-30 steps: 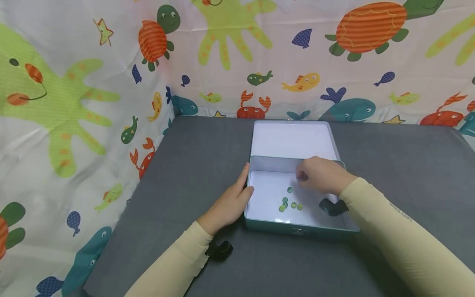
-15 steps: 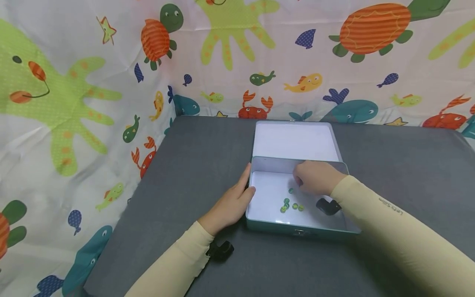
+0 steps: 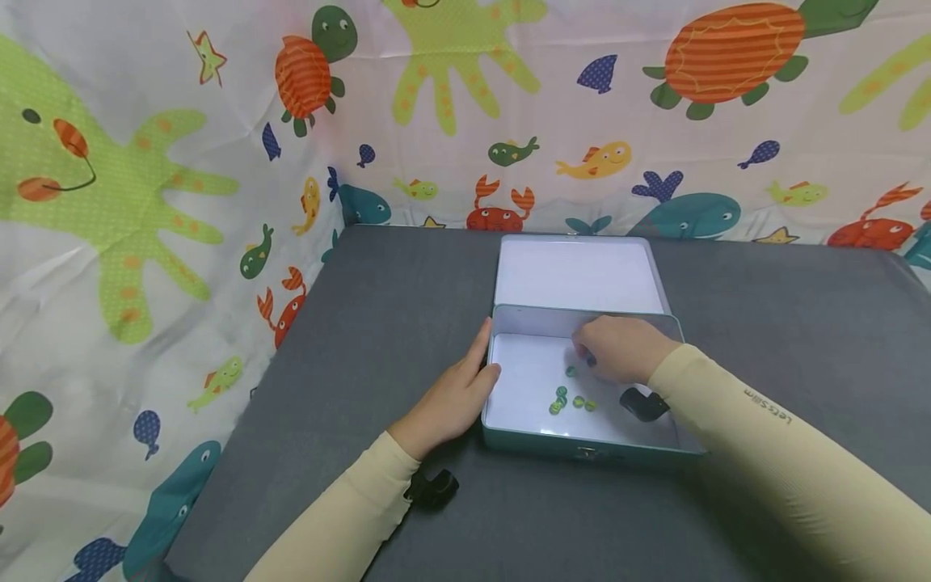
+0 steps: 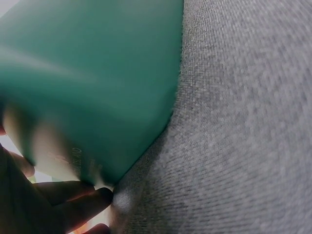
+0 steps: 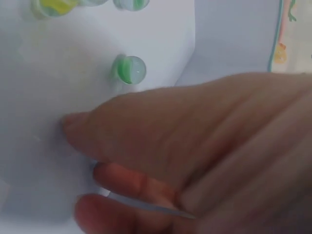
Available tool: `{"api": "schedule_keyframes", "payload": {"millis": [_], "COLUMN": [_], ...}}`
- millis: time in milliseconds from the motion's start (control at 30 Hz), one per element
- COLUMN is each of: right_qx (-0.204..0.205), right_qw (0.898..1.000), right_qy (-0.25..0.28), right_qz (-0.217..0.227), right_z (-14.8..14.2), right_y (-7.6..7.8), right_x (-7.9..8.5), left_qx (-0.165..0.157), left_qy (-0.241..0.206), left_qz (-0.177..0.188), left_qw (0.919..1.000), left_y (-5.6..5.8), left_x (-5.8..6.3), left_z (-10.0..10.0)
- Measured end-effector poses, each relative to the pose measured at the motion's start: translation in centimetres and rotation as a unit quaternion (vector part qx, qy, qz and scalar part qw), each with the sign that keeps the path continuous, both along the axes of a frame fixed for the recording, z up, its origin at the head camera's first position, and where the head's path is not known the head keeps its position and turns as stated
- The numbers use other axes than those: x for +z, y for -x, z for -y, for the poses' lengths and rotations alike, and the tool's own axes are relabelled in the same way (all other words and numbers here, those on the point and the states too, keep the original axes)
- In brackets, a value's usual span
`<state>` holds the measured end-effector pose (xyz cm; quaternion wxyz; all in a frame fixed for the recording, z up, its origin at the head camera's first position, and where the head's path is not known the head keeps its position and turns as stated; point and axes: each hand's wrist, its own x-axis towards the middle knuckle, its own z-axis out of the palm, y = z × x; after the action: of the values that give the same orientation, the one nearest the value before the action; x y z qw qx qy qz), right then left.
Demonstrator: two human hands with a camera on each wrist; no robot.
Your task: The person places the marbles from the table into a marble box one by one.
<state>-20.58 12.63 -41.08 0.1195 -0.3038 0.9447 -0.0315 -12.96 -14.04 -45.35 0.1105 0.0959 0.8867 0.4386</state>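
Observation:
A shallow green tin box (image 3: 534,441) with a white inside lies with its lid (image 3: 582,273) folded back. My left hand (image 3: 445,404) holds its left side, thumb over the rim and fingers along the outer wall. In the left wrist view, fingertips (image 4: 83,192) meet the green wall near the table. My right hand (image 3: 627,349) reaches into the box, fingers bent down close to the floor. A green-streaked glass marble (image 5: 131,69) lies beside its thumb (image 5: 78,129). Whether the fingers hold a marble I cannot tell; a small pale glint shows between them.
Several green and yellow marbles (image 3: 578,402) lie loose on the box floor, left of the right wrist. The box rests on a grey cloth-covered table (image 3: 378,339). A sea-animal curtain (image 3: 436,97) hangs along the back and left. Black wrist cameras (image 3: 434,491) are strapped to both arms.
My right hand has shifted slightly left and down inside the box. The left hand keeps its hold, and the visible marbles lie in the same arrangement.

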Motion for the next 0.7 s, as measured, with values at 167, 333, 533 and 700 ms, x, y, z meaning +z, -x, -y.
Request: {"api": "schedule_keyframes", "payload": {"millis": [167,333,533,700], "right_qx": [-0.009,-0.022,-0.039,-0.060], "right_qw": [1.000,0.999,0.999,0.998], "right_qy": [0.003,0.015,0.029,0.029], "right_qz": [0.014,0.031,0.022,-0.012], "right_z": [-0.3,-0.9,-1.8,-2.3], "right_y": [-0.3,-0.6,-1.0,-2.1], "right_x": [0.8,1.9,3.3,4.4], "left_qx": [-0.001,-0.001,0.002,0.002], "left_qy": [-0.008,-0.010,-0.009,-0.012], "left_qz": [-0.001,0.001,0.005,0.008], "left_qw": [1.0000,0.9999,0.9999,0.9999], "left_y": [0.0,0.0,0.0,-0.1], "left_x": [0.0,0.1,0.2,0.2], "left_z": [0.0,-0.1,-0.2,-0.2]}}
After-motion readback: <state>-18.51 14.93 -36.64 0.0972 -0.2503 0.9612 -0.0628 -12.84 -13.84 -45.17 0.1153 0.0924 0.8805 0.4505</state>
